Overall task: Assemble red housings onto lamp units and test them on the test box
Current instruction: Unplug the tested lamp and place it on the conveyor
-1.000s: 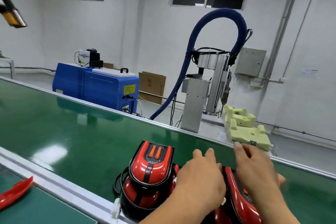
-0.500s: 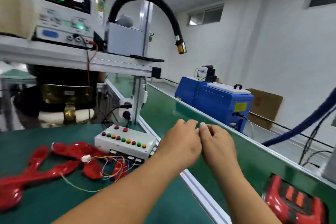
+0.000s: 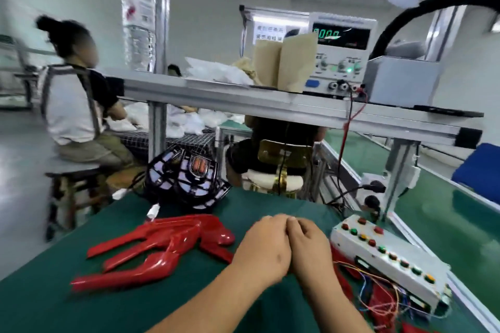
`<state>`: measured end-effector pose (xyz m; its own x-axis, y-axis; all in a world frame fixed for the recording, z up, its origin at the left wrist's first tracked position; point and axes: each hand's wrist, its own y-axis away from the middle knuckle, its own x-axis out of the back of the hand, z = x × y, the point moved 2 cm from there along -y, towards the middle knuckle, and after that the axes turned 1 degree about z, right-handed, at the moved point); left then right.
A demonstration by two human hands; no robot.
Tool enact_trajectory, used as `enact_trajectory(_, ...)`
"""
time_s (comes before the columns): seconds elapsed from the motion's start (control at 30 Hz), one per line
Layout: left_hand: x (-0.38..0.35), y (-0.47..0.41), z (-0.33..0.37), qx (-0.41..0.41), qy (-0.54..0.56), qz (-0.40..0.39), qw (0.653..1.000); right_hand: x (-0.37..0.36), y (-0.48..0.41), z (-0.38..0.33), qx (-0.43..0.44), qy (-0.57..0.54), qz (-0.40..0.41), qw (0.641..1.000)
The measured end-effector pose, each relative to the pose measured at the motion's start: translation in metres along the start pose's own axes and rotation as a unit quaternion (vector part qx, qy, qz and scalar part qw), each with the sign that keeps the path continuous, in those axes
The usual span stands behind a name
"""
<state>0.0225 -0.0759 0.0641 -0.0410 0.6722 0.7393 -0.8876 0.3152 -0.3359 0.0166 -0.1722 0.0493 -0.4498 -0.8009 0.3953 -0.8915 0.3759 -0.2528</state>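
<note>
Several glossy red housings (image 3: 162, 246) lie in a loose pile on the green mat (image 3: 48, 303), left of my hands. Behind them stands a black lamp unit (image 3: 186, 178) with pale segments and a white plug on its lead. The white test box (image 3: 389, 259), with a row of coloured buttons, lies at the right, and thin coloured wires (image 3: 378, 295) trail from it. My left hand (image 3: 263, 246) and my right hand (image 3: 308, 246) hover mid-mat, knuckles touching and fingers curled under. Nothing shows in either hand; the palms are hidden.
A metal shelf (image 3: 243, 100) crosses above the bench with a power supply (image 3: 341, 57), a grey box, paper bags and a water bottle (image 3: 138, 21). The green conveyor (image 3: 446, 213) runs along the right. A person (image 3: 73, 100) sits on a stool at far left.
My view has swung left from the conveyor to the bench. My hands left the red lamp units on the belt and came together over the mat.
</note>
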Motion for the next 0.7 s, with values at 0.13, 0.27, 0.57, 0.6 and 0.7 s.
enact_trajectory(0.13, -0.004, 0.008, -0.065, 0.050, -0.010, -0.017, 0.999, -0.051, 0.014, 0.023, 0.049, 0.079, 0.008, 0.996)
enact_trajectory(0.27, 0.021, -0.012, -0.121, 0.123, -0.010, 0.072, 0.990, -0.074, 0.020, 0.036, 0.142, 0.222, 0.044, 0.964)
enact_trajectory(0.57, 0.093, -0.099, -0.211, 0.321, -0.015, 0.203, 0.925, -0.082, 0.016, 0.042, 0.224, 0.268, 0.087, 0.933)
enact_trajectory(0.6, 0.092, -0.105, -0.216, 0.331, -0.043, 0.175, 0.926, -0.082, 0.015, 0.044, 0.228, 0.265, 0.093, 0.932)
enact_trajectory(0.7, 0.089, -0.115, -0.227, 0.318, -0.110, 0.124, 0.933, -0.082, 0.013, 0.046, 0.242, 0.255, 0.119, 0.929)
